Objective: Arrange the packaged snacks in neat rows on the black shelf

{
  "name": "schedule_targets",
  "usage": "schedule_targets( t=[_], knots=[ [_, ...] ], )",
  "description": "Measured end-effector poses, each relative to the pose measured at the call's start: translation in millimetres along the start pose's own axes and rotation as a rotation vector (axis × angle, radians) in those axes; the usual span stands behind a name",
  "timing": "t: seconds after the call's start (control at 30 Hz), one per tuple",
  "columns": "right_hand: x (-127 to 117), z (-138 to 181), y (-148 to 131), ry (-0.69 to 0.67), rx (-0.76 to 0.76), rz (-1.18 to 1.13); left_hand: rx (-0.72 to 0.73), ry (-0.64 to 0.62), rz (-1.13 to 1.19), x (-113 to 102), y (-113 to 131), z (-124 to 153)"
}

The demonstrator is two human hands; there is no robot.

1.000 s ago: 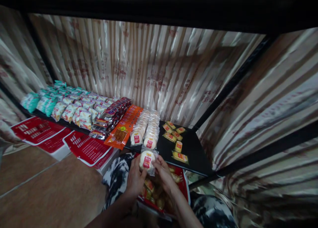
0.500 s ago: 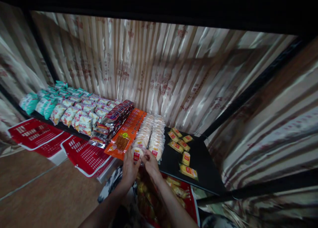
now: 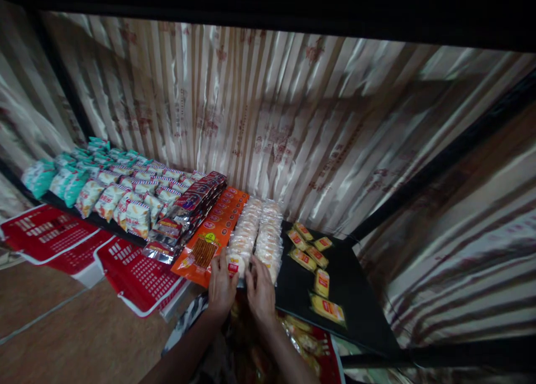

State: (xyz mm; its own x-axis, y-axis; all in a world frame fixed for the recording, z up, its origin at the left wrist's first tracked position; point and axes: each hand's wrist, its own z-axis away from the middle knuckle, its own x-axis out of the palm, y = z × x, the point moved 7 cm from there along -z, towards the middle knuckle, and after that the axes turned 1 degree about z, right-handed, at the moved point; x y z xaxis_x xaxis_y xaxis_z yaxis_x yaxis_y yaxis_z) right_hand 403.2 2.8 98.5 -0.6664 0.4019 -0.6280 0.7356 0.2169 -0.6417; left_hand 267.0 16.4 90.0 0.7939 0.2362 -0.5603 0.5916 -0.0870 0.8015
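At shelf (image 3: 355, 308) front | left hand (image 3: 221, 286), right hand (image 3: 260, 290) hold cake pack (image 3: 235, 265) | orange packs (image 3: 208, 245) alongside

Shelf is one flat black board (image 3: 364, 317) running from the middle left of the frame down to the lower right, and it's stocked in neat rows going front to back. Far left there's a bunch of teal packets (image 3: 42, 174). Next to those are white-and-orange snack bags (image 3: 125, 208), then a row of dark red foil packs (image 3: 190, 205) overlapping like shingles. Right up against that is a row of orange packs (image 3: 218, 228). After that come two rows of round white cakes (image 3: 259, 239) in clear wrap with red labels, side by side and touching. The right end is mostly bare black, with just a handful of small yellow packs (image 3: 312, 255) lying loose and flat near the cakes.
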Motion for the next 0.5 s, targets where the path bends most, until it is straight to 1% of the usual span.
schedule_targets(
  t=[0.07,0.13,0.2,0.33,0.5],
  knots=[
    [-14,0,5,0.099,-0.093,0.175,-0.007,-0.004,-0.033,3,0,-2],
    [-24,-2,19,0.181,-0.085,0.306,-0.027,-0.009,-0.090,6,0,-3],
    [-29,-6,35,0.219,-0.050,0.369,-0.051,-0.051,-0.159,9,-1,-5],
    [-21,-12,54,0.168,-0.067,0.339,-0.063,-0.139,-0.268,13,1,-8],
    [-13,-11,62,0.139,-0.052,0.250,-0.028,-0.199,-0.288,18,5,-15]
  ],
)
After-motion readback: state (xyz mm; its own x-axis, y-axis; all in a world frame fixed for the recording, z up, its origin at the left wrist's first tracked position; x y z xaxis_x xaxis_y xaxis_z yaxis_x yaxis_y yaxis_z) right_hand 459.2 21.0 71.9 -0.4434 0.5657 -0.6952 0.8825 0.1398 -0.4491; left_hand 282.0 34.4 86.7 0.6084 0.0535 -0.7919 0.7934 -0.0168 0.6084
